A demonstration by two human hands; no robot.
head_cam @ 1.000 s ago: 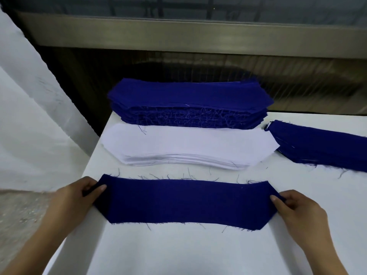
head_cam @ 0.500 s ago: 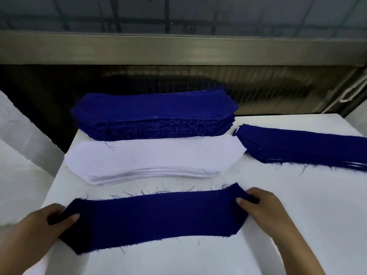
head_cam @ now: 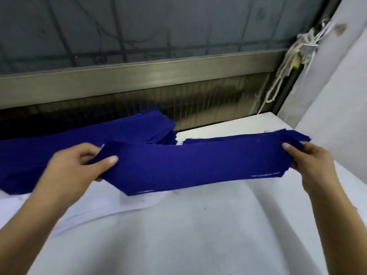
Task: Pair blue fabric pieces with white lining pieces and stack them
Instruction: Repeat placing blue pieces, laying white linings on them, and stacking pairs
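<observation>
Item: work table [head_cam: 228,239], white top, bearing three lots of cut cloth. Lot one, rear left: blue stack [head_cam: 129,130], many layers, top pieces slightly fanned at the right end. Lot two, rear right: second blue stack [head_cam: 228,138], lower, mostly hidden behind the held piece. Lot three, near left: white lining stack [head_cam: 89,208], blurred, edges indistinct. Principal item: blue fabric piece [head_cam: 198,165], deep royal blue, a long band with angled ends, held in the air above the table in front of both blue stacks, sagging a little at the middle and tilted up to the right. Thin white slivers [head_cam: 266,175] show along its lower edge and at its left end. Left hand [head_cam: 75,167] pinches the left end, thumb [head_cam: 108,161] flat on top, fingers curled beneath. Right hand [head_cam: 311,165] pinches the right end likewise, thumb above, fingers tucked under. Behind: metal window rail [head_cam: 158,76] and a knotted white cord [head_cam: 297,48].
</observation>
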